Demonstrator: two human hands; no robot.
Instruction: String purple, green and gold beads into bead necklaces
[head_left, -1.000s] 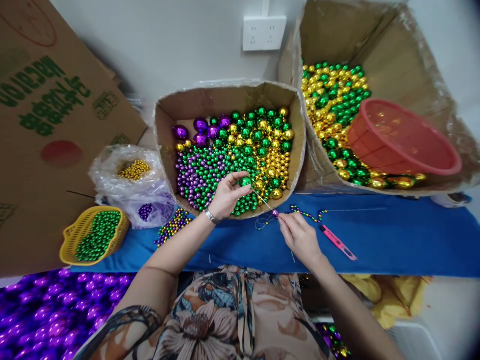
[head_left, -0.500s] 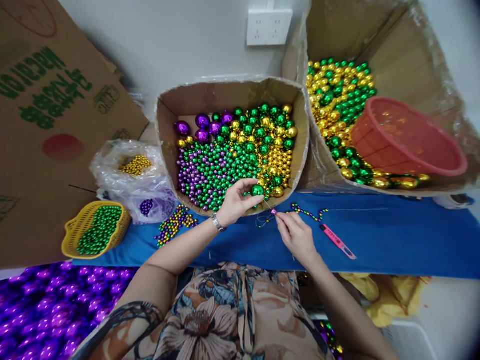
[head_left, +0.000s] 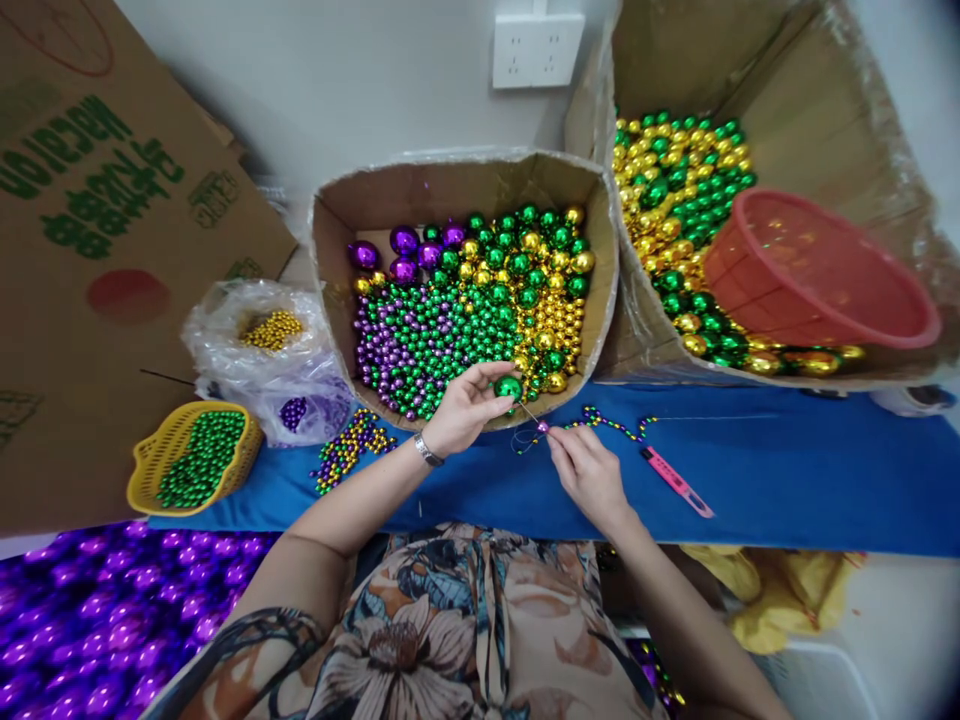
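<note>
In my left hand (head_left: 466, 408), thumb and fingers pinch a large shiny green bead (head_left: 508, 386) over the near rim of the middle cardboard box (head_left: 330, 215). My right hand (head_left: 589, 465) is closed at the fingertips on a thin needle (head_left: 529, 410), whose tip reaches the green bead. A small purple bead (head_left: 543, 427) sits on the needle right by the right fingertips. From there a thread loops loosely, and a strand of small green, gold and purple beads (head_left: 616, 426) lies on the blue cloth. Whether the needle is inside the green bead's hole I cannot tell.
A pink utility knife (head_left: 677, 482) lies on the blue cloth (head_left: 825, 470). Loose small beads (head_left: 346, 450) and a yellow basket (head_left: 142, 475) are at left. Behind stand plastic bags of beads (head_left: 210, 320). At right, a larger box (head_left: 810, 120) holds beads and a red basin (head_left: 795, 280).
Both hands have shifted slightly left, with the green bead and the needle still held between them. The surrounding boxes and beads stay in place.
</note>
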